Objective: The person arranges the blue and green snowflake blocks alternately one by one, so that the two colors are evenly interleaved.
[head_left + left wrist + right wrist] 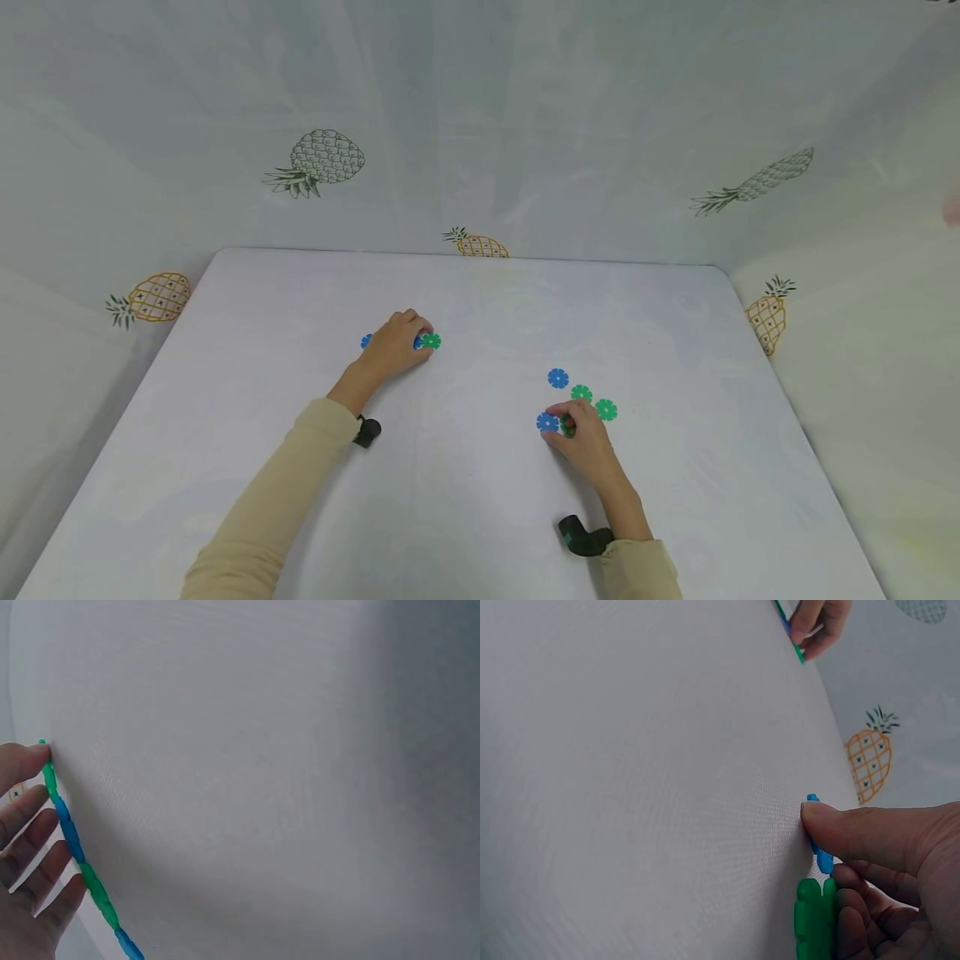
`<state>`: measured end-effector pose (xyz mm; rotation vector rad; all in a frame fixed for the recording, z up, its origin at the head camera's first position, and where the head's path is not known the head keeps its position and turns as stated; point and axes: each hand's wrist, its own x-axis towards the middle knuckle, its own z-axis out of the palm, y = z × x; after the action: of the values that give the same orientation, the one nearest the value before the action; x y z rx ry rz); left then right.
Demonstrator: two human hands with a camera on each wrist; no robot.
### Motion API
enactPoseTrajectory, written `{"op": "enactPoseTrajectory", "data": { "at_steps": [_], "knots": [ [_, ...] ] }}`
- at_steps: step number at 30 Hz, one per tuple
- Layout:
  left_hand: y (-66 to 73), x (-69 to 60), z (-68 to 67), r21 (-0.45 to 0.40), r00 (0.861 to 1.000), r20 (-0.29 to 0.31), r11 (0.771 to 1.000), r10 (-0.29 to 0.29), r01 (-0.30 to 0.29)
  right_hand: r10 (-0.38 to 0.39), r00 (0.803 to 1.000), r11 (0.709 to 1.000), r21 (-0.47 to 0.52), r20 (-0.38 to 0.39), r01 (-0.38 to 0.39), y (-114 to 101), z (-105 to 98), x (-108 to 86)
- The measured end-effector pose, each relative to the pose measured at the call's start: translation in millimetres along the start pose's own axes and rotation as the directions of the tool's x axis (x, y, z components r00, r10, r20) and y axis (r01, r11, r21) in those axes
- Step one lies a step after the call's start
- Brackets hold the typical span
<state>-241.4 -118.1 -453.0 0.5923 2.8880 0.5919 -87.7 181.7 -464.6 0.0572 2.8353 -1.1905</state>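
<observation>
1. So, a white table [465, 517] with pineapple-print cloth [480, 125] behind and at both sides.
2. Scattered around the fingers of the right hand [588, 442]: a loose blue disc [558, 378] a bit farther out, an inner green disc [581, 391] right by the knuckles, an outer green disc [606, 409] just to the right.
3. In the way: mostly the left hand [396, 346], laid right across the disc row [72, 840], thumb and finger pinching the green end disc [431, 341].
4. Disc row: left of centre, long axis running left to right, roughly parallel to the far table edge, green end to the right.
5. Right thumb and finger pinching a notched blue disc [547, 423], right of centre. Face up in the head view, edge-on from the right wrist.
6. Row's middle covered in the head view, and its blue end cut off in the left wrist view.
7. Mostly hidden behind the right fingers: a green disc pair [815, 921]. Can't tell if gripped.
</observation>
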Motion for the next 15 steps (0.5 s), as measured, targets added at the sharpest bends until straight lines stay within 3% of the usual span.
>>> {"op": "enactPoseTrajectory", "data": {
  "at_steps": [15],
  "knots": [
    [-0.1, 0.0, 1.3, -0.009, 1.0, -0.016, 1.0, 0.012, -0.012, -0.003, 1.0, 1.0, -0.018, -0.005, 0.003, 3.3, 2.4, 2.3]
  ]
}}
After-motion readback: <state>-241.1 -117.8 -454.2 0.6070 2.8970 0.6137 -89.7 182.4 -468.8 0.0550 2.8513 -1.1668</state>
